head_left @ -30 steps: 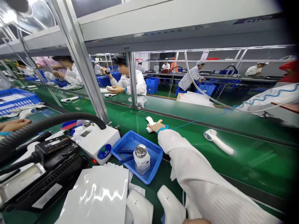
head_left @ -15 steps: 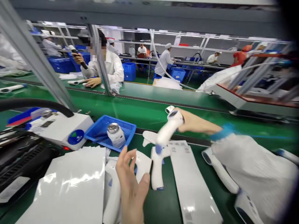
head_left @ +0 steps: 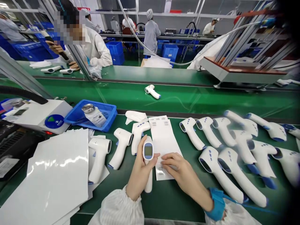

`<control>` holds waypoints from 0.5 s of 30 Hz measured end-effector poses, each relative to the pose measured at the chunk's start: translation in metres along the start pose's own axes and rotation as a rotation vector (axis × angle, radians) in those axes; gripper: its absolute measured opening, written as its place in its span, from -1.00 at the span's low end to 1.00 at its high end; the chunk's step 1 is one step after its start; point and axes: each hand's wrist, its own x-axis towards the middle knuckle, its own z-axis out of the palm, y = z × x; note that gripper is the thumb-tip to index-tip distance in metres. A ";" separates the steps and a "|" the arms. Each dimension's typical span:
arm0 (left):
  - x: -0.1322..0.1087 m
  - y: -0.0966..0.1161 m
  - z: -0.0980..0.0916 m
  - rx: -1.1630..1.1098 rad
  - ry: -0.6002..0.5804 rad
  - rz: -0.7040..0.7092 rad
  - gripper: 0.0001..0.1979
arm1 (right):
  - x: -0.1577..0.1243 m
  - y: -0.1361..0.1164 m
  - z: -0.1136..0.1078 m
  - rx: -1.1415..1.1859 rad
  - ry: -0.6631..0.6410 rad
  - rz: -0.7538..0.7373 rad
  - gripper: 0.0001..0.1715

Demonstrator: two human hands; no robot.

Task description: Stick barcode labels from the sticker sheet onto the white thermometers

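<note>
The left hand (head_left: 140, 170) is wrapped tight around the handle of a white thermometer (head_left: 148, 153), and its small screen faces up. The thermometer is just beside the lower left edge of a long white paper sheet (head_left: 164, 140). The right hand (head_left: 180, 175) is open, with its fingers (head_left: 167, 161) lying flat on the lower part of the sheet. To the right of the sheet lies a big group of white thermometers (head_left: 225, 147). To the left of the sheet are more thermometers (head_left: 120, 147), a blue tray (head_left: 112, 117) holding a bottle (head_left: 92, 115), and a pile of shiny white sheets (head_left: 49, 168). Far past the sheet, a co-worker (head_left: 96, 53) holds a black tool (head_left: 55, 47).
</note>
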 end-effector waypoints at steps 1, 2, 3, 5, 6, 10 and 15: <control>-0.001 -0.003 0.001 -0.002 -0.016 -0.036 -0.27 | -0.005 0.002 0.005 -0.009 0.018 -0.001 -0.78; -0.001 -0.005 0.001 0.002 -0.030 -0.049 -0.26 | -0.008 0.004 0.008 -0.014 0.035 -0.005 -0.78; -0.002 -0.007 0.001 0.007 -0.045 -0.054 -0.26 | -0.010 0.006 0.011 -0.014 0.049 -0.012 -0.77; -0.001 -0.010 0.001 0.019 -0.080 -0.057 -0.27 | -0.010 0.009 0.014 -0.006 0.061 -0.025 -0.77; -0.001 -0.011 0.000 0.025 -0.092 -0.055 -0.28 | -0.009 0.011 0.016 0.001 0.060 -0.028 -0.78; 0.001 -0.016 -0.001 0.038 -0.089 -0.042 -0.28 | -0.004 0.016 0.020 0.043 0.047 -0.017 -0.83; 0.003 -0.017 0.000 0.101 -0.104 0.027 -0.28 | 0.000 0.019 0.025 0.089 0.017 0.008 -0.86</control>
